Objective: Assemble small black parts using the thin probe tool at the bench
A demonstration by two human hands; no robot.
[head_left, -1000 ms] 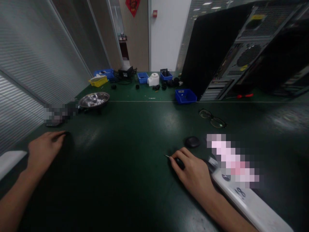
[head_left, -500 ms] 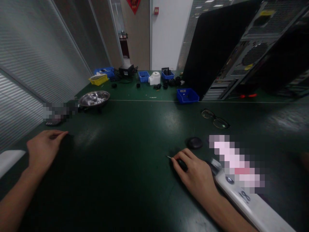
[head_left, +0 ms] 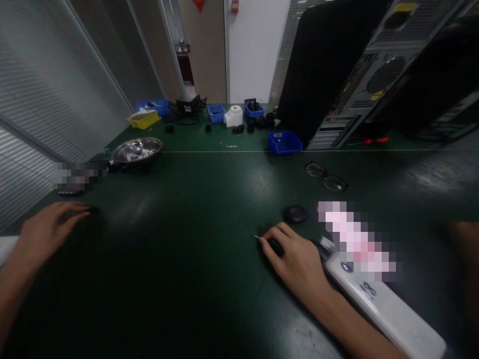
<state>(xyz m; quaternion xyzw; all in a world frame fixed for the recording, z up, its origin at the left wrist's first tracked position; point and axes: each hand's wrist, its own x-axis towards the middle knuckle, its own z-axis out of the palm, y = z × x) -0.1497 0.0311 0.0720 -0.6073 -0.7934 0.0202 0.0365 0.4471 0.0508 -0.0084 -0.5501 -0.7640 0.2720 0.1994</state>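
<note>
My left hand [head_left: 50,227] is over the left side of the green table, thumb and fingers pinched on a small black part [head_left: 93,210] too blurred to name. On the right, my right hand [head_left: 294,257] rests low on the tabletop, its fingers wrapped round the black handle of a small screwdriver [head_left: 276,246]. The thin metal shaft points left. Just beyond these fingers lies a dark rounded object [head_left: 295,214], like a computer mouse. Beside my right forearm is a long white device [head_left: 385,301] marked 18.
Eyeglasses [head_left: 327,177] lie behind the dark rounded object. A metal bowl [head_left: 136,158] holds whitish pieces at the left. Farther back are a blue bin [head_left: 285,149], a yellow tray [head_left: 144,120], a white housing [head_left: 234,116] and a tall computer case [head_left: 318,75]. A person's blurred body part [head_left: 464,244] shows at right.
My left hand has shifted left, and the small black part now shows at its fingertips. The whole view has slid slightly; my right hand keeps its grip on the screwdriver.
</note>
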